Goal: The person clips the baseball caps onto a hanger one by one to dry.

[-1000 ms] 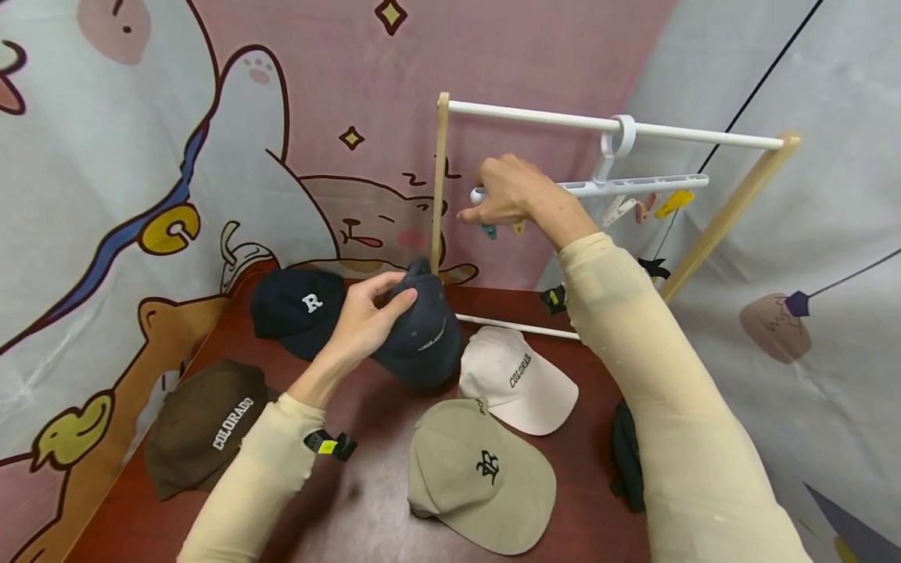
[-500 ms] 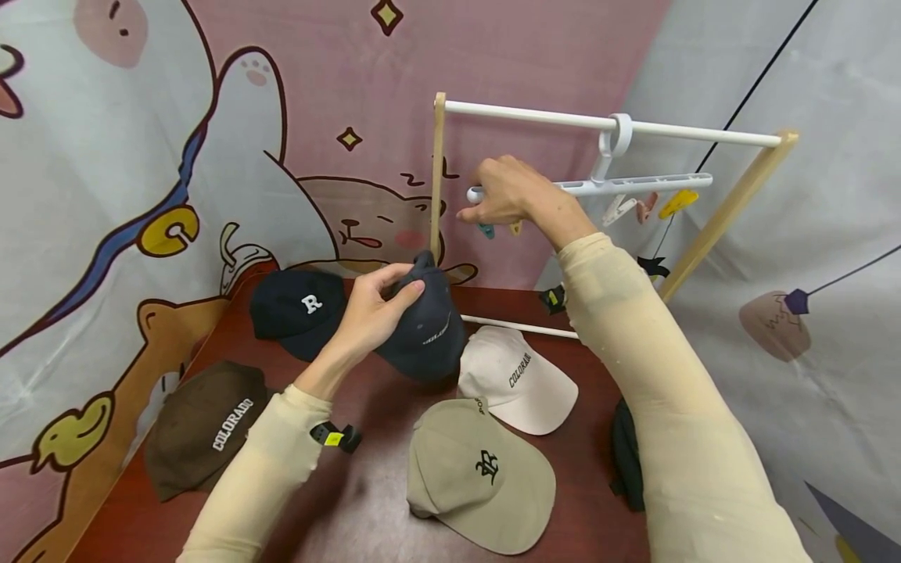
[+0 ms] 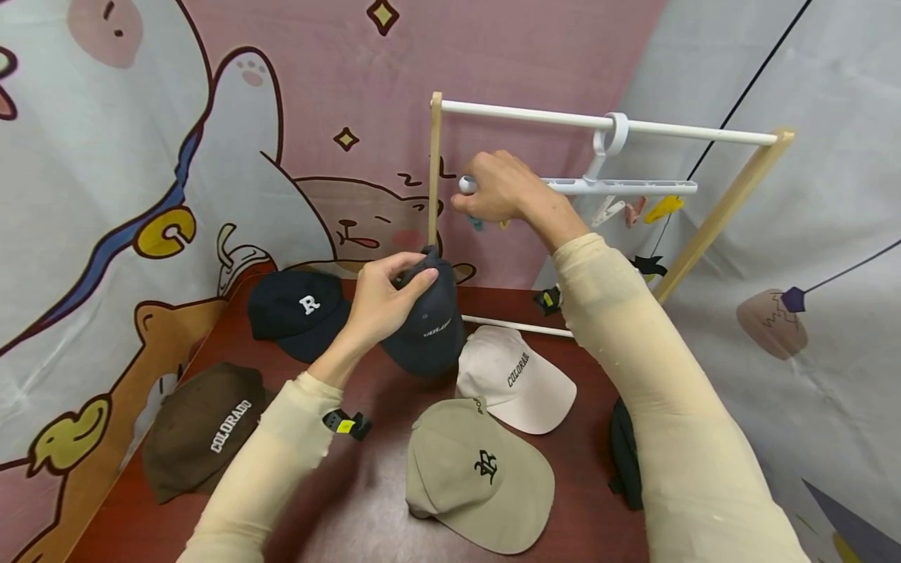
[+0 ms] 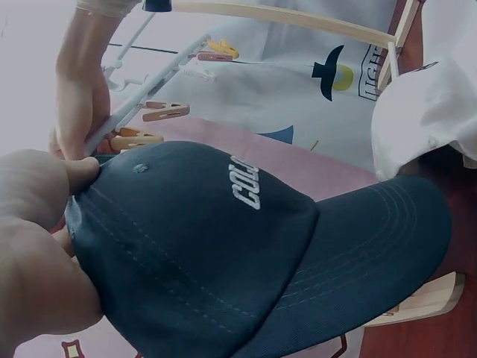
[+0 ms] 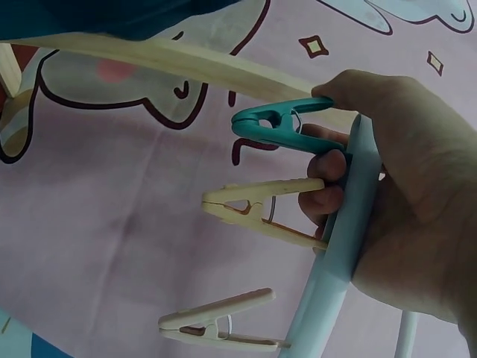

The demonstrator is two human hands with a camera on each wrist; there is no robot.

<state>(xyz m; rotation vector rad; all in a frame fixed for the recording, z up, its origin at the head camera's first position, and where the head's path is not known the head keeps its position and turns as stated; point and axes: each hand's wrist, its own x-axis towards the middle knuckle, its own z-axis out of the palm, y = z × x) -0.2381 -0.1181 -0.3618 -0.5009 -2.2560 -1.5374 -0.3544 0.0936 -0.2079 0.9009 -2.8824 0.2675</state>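
My left hand pinches a dark navy cap by its back edge, thumb outside, above the table. In the left wrist view the cap's brim points right, with white letters partly visible on the crown. My right hand grips the left end of a white clip hanger. In the right wrist view its fingers curl round the bar, and the thumb touches the upper handle of a teal clothespin, whose tips look closed. A pale yellow clothespin and a whitish one hang beside it.
The hanger hooks over a white rod of a wooden-sided rack. On the red-brown table lie a black cap, a brown cap, a white cap, a khaki cap and a dark item.
My left hand has moved a little up and right, bringing the navy cap nearer the hanger. The hanger has shifted slightly; my right hand keeps its grip.
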